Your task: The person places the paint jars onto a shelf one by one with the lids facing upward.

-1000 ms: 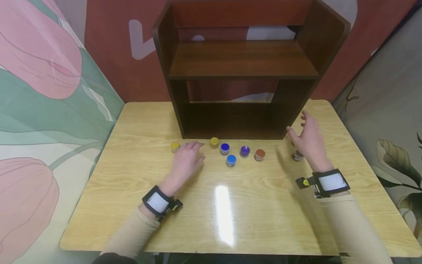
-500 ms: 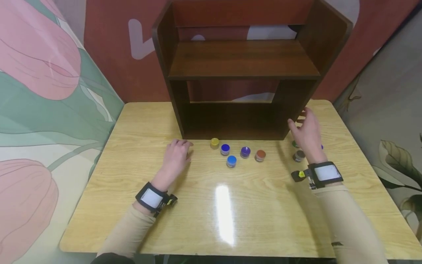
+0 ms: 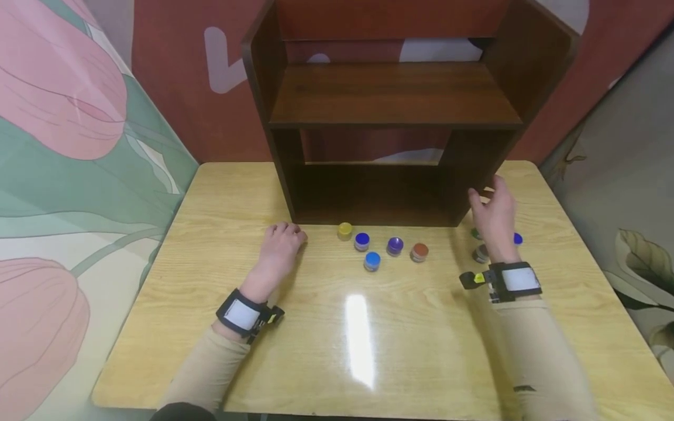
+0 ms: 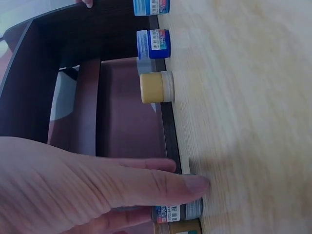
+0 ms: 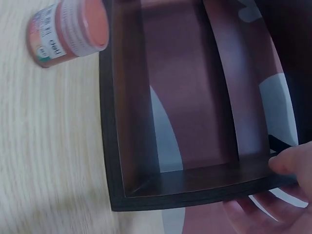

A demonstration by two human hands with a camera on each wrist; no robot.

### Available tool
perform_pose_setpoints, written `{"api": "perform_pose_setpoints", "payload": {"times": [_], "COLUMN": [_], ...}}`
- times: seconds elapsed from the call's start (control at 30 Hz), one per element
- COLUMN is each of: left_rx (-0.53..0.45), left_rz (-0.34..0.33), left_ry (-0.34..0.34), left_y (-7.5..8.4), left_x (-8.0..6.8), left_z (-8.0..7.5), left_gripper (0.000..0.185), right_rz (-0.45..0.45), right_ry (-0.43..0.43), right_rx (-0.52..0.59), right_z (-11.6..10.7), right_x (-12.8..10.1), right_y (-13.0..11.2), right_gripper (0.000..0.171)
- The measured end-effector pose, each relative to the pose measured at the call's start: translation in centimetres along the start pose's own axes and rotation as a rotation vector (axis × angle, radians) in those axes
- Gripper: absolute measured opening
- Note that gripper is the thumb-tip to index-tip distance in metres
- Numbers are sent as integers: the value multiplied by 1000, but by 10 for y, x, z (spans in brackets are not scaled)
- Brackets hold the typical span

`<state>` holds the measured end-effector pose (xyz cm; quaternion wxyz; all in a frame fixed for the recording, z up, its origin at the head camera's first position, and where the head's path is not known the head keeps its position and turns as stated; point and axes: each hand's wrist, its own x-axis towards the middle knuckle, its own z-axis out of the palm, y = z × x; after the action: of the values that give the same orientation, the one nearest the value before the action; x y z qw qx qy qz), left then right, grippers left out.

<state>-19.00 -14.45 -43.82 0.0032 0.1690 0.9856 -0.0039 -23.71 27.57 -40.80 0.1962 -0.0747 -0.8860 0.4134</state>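
A dark brown wooden shelf (image 3: 395, 93) stands at the back of the table. My right hand (image 3: 495, 219) grips its right side panel; in the right wrist view the thumb (image 5: 285, 161) lies on the inner side and the fingers lie outside. By the shelf's left front corner is my left hand (image 3: 281, 245), fingers bent. The left wrist view has its thumb (image 4: 161, 187) across a small labelled paint jar (image 4: 168, 213), with fingers behind it. An ochre paint jar (image 4: 183, 227) is just beside that one. The head view hides both jars under the hand.
In front of the shelf stand yellow (image 3: 344, 231), dark blue (image 3: 361, 241), light blue (image 3: 372, 261), purple (image 3: 395, 246) and orange-brown (image 3: 419, 252) jars. Grey (image 3: 481, 253), green (image 3: 476, 234) and blue (image 3: 518, 238) jars are around my right wrist. A patterned wall (image 3: 174, 105) rises behind.
My left hand has moved left, covering the yellow jar that showed beside it. My right hand has come onto the shelf's side panel, uncovering the green and blue jars. The head view has shifted slightly.
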Motion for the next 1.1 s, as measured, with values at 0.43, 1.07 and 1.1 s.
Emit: {"api": "perform_pose_setpoints", "payload": {"times": [0.43,1.07,1.1], "left_rx": [54,127,114], "left_rz": [62,64,58], "left_ry": [-62,-73,-65], "left_y": [0,5,5], "left_x": [7,7,7], "left_z": [-1,-1,-1], "left_gripper": [38,40,40], "right_rz": [-23,-41,-49], "right_ry": [18,70,72], "right_rx": [-2,-42,-47], "right_z": [2,8,9], "right_x": [-1,-7,-7], "right_y": [3,9,9], "right_gripper": [39,32,32]}}
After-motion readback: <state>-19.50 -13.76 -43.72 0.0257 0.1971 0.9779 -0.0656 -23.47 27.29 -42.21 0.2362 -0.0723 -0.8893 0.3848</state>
